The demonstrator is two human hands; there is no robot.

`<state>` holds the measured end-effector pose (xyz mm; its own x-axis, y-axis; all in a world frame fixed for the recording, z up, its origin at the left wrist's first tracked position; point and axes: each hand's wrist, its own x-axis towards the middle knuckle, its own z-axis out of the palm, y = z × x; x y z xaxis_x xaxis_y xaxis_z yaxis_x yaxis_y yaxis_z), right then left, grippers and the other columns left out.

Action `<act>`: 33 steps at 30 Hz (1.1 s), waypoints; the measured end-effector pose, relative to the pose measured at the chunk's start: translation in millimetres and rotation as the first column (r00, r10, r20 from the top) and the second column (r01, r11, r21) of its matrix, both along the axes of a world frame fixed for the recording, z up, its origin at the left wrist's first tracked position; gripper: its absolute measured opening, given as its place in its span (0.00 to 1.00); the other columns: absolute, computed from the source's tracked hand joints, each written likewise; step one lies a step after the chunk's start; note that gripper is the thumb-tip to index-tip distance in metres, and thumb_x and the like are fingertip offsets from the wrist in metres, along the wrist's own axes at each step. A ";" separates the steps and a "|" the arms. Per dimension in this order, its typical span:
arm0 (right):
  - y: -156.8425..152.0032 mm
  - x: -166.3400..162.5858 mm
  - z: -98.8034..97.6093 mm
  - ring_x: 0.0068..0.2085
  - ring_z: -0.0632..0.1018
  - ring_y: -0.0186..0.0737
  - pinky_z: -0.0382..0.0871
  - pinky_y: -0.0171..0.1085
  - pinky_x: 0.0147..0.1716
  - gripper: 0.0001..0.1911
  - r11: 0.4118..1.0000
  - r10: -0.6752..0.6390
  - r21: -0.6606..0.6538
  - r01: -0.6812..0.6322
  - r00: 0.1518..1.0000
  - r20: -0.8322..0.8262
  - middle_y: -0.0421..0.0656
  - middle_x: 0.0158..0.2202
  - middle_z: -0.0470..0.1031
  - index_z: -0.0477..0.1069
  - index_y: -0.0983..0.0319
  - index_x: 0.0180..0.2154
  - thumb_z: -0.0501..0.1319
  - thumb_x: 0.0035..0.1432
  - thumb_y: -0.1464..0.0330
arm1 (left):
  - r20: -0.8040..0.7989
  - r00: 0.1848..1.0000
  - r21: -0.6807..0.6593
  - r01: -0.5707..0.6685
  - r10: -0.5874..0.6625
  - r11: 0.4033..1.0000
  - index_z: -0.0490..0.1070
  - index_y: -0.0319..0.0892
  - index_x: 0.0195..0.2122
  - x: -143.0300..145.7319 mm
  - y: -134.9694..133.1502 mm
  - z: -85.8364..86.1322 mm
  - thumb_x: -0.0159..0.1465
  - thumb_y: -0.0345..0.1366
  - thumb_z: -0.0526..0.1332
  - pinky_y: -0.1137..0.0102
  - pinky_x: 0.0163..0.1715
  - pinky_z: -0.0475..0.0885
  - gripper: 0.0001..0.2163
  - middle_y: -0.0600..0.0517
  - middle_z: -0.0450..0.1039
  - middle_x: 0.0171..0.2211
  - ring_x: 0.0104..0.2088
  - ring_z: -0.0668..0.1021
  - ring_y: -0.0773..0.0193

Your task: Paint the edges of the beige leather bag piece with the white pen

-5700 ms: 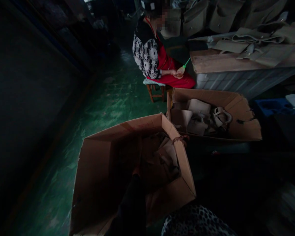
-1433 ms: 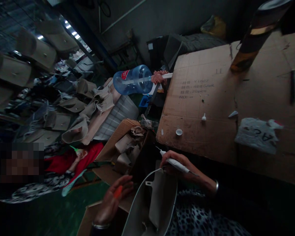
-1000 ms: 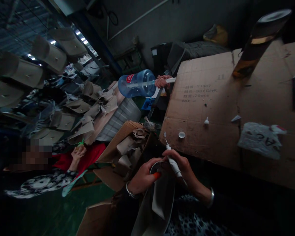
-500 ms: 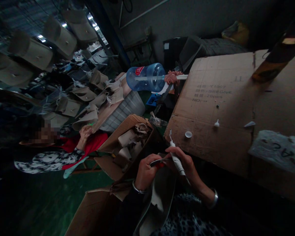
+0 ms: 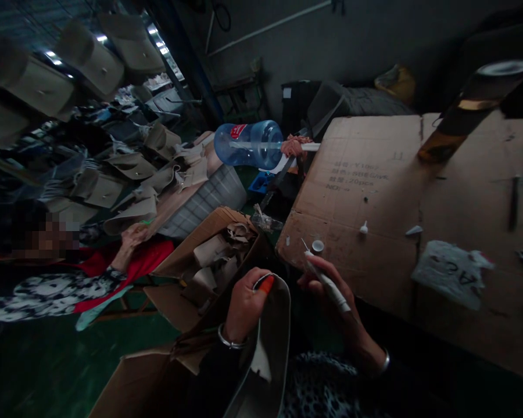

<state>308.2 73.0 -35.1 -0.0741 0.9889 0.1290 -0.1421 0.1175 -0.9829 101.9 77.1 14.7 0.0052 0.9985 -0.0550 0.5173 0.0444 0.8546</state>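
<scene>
My left hand (image 5: 247,305) pinches the upper edge of a beige curved panel (image 5: 280,325), which looks like leather or board and hangs down over my lap. An orange cover (image 5: 267,284) sits on the left thumb. In my right hand (image 5: 346,313) is a slim white squeeze tube (image 5: 331,288) with a thin needle-like tip pointing up and left. The tip is apart from the panel, close to a small white cap-like cup (image 5: 318,247) on the cardboard-covered table (image 5: 344,215).
On the table lie a small white nozzle (image 5: 364,228), a crumpled plastic bag (image 5: 448,273) and a dark cylinder (image 5: 470,116). Left are a carton of beige pieces (image 5: 239,270), a blue water bottle (image 5: 248,144) and a seated co-worker in red (image 5: 152,258).
My right hand with the tube has drawn away from the panel edge to the right. My left hand still holds the panel, now turned more open. The view has shifted right.
</scene>
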 end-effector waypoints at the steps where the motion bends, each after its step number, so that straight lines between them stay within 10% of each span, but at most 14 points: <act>1: 3.2 9.6 -1.7 0.40 0.80 0.39 0.74 0.37 0.41 0.23 0.998 -0.055 0.005 0.055 0.998 0.019 0.41 0.42 0.79 0.67 0.51 0.59 0.62 0.64 0.57 | -0.025 1.000 0.017 0.005 -0.004 1.000 0.77 0.43 0.35 0.7 5.0 -0.7 0.63 0.32 0.59 0.69 0.41 0.69 0.06 0.52 0.77 0.34 0.37 0.77 0.62; 10: 29.0 51.5 -5.4 0.41 0.80 0.45 0.73 0.43 0.44 0.15 0.931 -0.352 -0.007 0.365 0.903 0.245 0.44 0.41 0.81 0.78 0.57 0.43 0.66 0.60 0.55 | 0.044 0.999 -0.100 0.002 0.003 0.995 0.77 0.41 0.33 27.3 33.3 -18.6 0.60 0.34 0.62 0.68 0.40 0.71 0.05 0.52 0.79 0.32 0.36 0.79 0.60; 33: 48.3 51.5 -26.2 0.36 0.80 0.44 0.73 0.40 0.35 0.18 0.952 -0.287 0.001 0.306 0.888 0.359 0.43 0.37 0.81 0.75 0.57 0.42 0.66 0.58 0.52 | 0.165 0.984 -0.241 0.112 -0.073 0.964 0.81 0.39 0.31 40.1 46.5 -31.2 0.56 0.34 0.68 0.67 0.39 0.74 0.05 0.49 0.82 0.31 0.35 0.81 0.58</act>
<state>359.7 121.4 -61.3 0.1931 0.9765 0.0952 0.2458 0.0458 -0.9682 142.0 123.7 -16.5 0.1252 0.9481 -0.2924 0.3930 0.2233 0.8920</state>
